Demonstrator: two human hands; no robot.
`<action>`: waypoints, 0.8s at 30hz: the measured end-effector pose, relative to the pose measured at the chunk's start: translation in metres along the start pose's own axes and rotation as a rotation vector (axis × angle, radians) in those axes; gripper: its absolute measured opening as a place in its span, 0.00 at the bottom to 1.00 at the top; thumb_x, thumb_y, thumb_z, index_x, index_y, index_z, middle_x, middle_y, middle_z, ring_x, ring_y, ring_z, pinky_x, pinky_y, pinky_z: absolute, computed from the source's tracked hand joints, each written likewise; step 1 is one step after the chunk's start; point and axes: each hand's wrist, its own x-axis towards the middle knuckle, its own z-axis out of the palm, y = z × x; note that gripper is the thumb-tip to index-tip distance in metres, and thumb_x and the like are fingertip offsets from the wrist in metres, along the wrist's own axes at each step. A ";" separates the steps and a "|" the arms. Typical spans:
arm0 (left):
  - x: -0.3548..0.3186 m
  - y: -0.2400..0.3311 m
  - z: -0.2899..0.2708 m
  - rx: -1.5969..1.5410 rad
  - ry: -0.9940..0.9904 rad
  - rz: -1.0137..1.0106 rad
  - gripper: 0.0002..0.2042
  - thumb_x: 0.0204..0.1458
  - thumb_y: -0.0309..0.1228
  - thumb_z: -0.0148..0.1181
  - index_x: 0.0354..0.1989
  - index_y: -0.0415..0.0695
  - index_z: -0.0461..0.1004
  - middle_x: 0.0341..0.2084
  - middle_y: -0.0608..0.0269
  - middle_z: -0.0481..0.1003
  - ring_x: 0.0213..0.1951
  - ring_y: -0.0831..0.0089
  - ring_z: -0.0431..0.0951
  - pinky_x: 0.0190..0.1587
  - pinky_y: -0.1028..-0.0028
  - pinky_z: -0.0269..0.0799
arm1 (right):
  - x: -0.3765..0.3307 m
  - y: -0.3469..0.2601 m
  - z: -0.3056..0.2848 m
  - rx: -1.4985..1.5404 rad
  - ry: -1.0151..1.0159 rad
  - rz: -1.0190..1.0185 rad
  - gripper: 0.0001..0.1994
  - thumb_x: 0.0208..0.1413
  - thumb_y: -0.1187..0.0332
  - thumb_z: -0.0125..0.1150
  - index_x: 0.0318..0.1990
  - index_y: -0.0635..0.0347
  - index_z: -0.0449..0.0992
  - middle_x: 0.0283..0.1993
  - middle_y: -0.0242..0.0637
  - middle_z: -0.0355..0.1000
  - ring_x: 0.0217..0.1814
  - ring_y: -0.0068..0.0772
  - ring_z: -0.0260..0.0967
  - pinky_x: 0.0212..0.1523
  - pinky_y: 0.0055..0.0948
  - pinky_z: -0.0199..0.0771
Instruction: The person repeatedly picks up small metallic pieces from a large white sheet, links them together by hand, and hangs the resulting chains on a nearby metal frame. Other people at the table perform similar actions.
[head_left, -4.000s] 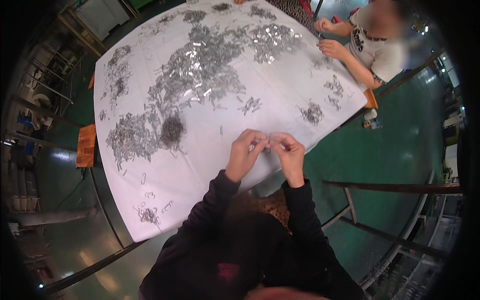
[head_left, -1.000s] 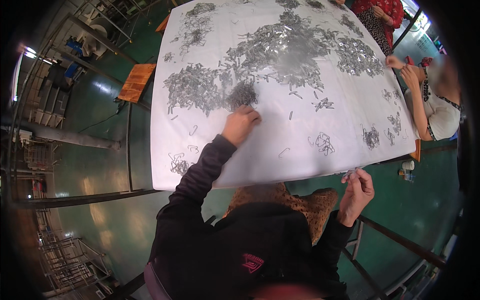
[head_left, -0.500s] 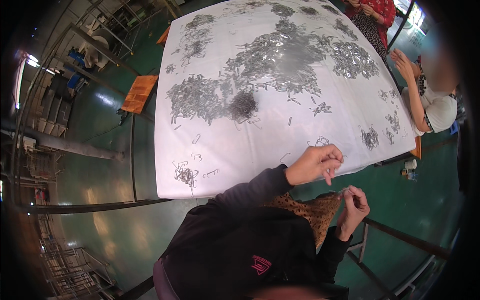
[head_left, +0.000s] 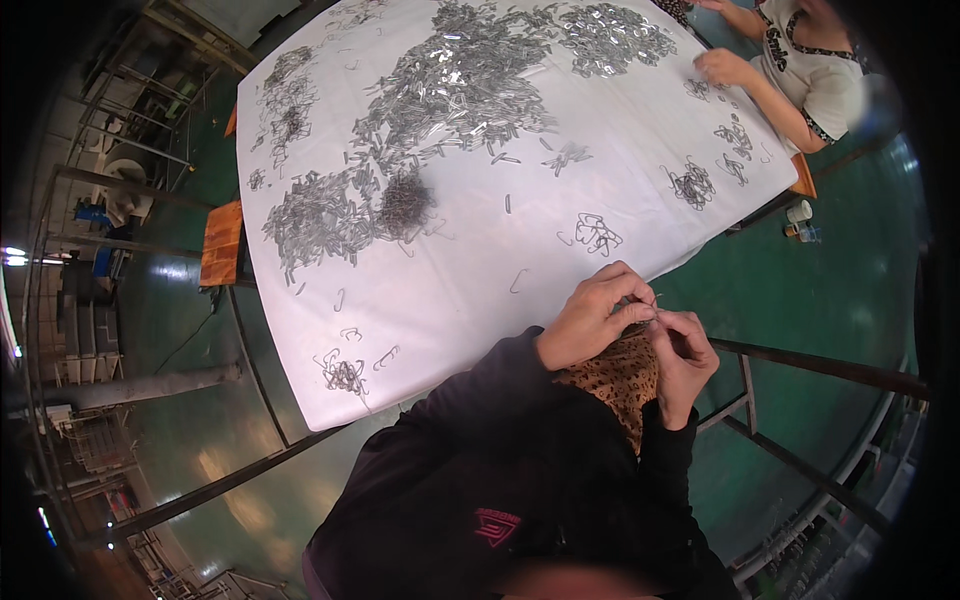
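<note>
My left hand [head_left: 596, 318] and my right hand [head_left: 684, 362] meet fingertip to fingertip just off the table's near edge, above my lap. Both are closed in a pinch. Between them a sliver of something thin shows, too small to name. Beyond my left hand lies a small cluster of bent wire hooks [head_left: 597, 234] on the white-covered table [head_left: 470, 265]. A single hook [head_left: 518, 281] rests nearby. Another heap of wire hooks [head_left: 343, 374] sits at the near left corner.
Flat oblong metal pieces [head_left: 450, 100] spread across the table's middle, beside a dark tangled pile [head_left: 405, 203]. More hooks [head_left: 691, 184] lie to the right. A co-worker's hand [head_left: 725, 68] reaches over the right edge. Wooden stools [head_left: 221, 243] and a metal frame [head_left: 820, 370] stand around the table.
My left hand has come down off the table edge, and my right hand has risen to meet it. The view has shifted. The co-worker's hand now reaches to the tabletop.
</note>
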 end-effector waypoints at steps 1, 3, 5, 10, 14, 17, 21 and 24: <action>0.000 -0.001 0.000 -0.020 0.014 -0.020 0.03 0.55 0.23 0.57 0.36 0.37 0.72 0.34 0.64 0.70 0.36 0.77 0.72 0.41 0.75 0.69 | 0.001 0.000 0.002 -0.093 -0.014 -0.052 0.11 0.46 0.89 0.59 0.37 0.68 0.78 0.32 0.35 0.72 0.31 0.22 0.69 0.33 0.19 0.69; -0.001 -0.001 0.001 -0.062 0.053 -0.061 0.03 0.57 0.23 0.56 0.37 0.37 0.71 0.35 0.64 0.71 0.38 0.77 0.72 0.43 0.76 0.69 | 0.003 0.000 0.007 -0.165 -0.036 -0.176 0.13 0.44 0.89 0.60 0.37 0.66 0.79 0.32 0.36 0.73 0.31 0.24 0.69 0.33 0.20 0.69; -0.002 -0.002 0.001 -0.134 0.081 -0.114 0.04 0.58 0.23 0.54 0.38 0.36 0.70 0.36 0.64 0.73 0.40 0.78 0.72 0.45 0.76 0.69 | 0.006 -0.003 0.010 -0.202 -0.064 -0.231 0.13 0.43 0.89 0.61 0.38 0.66 0.79 0.32 0.36 0.73 0.31 0.25 0.69 0.33 0.21 0.69; -0.005 -0.003 -0.006 -0.276 0.118 -0.190 0.04 0.60 0.23 0.50 0.40 0.36 0.70 0.35 0.61 0.77 0.41 0.77 0.74 0.48 0.76 0.69 | 0.048 -0.007 0.006 0.037 0.042 -0.014 0.10 0.53 0.83 0.58 0.43 0.72 0.77 0.35 0.36 0.74 0.33 0.22 0.71 0.35 0.18 0.72; -0.009 -0.001 -0.012 -0.010 0.081 -0.097 0.04 0.59 0.20 0.50 0.40 0.35 0.69 0.34 0.58 0.78 0.40 0.75 0.77 0.47 0.76 0.70 | 0.127 0.039 0.038 0.026 -0.225 -0.046 0.10 0.60 0.74 0.53 0.45 0.67 0.77 0.41 0.37 0.76 0.42 0.26 0.74 0.44 0.25 0.75; -0.013 0.005 -0.007 -0.174 0.099 -0.147 0.04 0.59 0.19 0.49 0.40 0.35 0.69 0.34 0.55 0.78 0.39 0.73 0.77 0.47 0.74 0.70 | 0.191 0.092 0.096 -0.507 -0.411 -0.375 0.10 0.52 0.74 0.56 0.41 0.65 0.77 0.42 0.46 0.75 0.44 0.45 0.72 0.47 0.34 0.72; -0.023 0.014 -0.008 -0.230 0.150 -0.177 0.02 0.59 0.20 0.51 0.38 0.36 0.68 0.32 0.53 0.78 0.38 0.72 0.76 0.48 0.73 0.68 | 0.213 0.141 0.121 -0.869 -0.510 -0.536 0.04 0.44 0.77 0.54 0.28 0.67 0.75 0.34 0.48 0.72 0.44 0.51 0.69 0.46 0.41 0.71; -0.026 0.012 -0.009 -0.271 0.159 -0.195 0.02 0.58 0.20 0.50 0.37 0.37 0.69 0.34 0.55 0.78 0.39 0.73 0.76 0.49 0.74 0.68 | 0.204 0.159 0.118 -1.004 -0.523 -0.543 0.05 0.46 0.76 0.52 0.28 0.68 0.74 0.42 0.50 0.69 0.49 0.51 0.67 0.52 0.40 0.68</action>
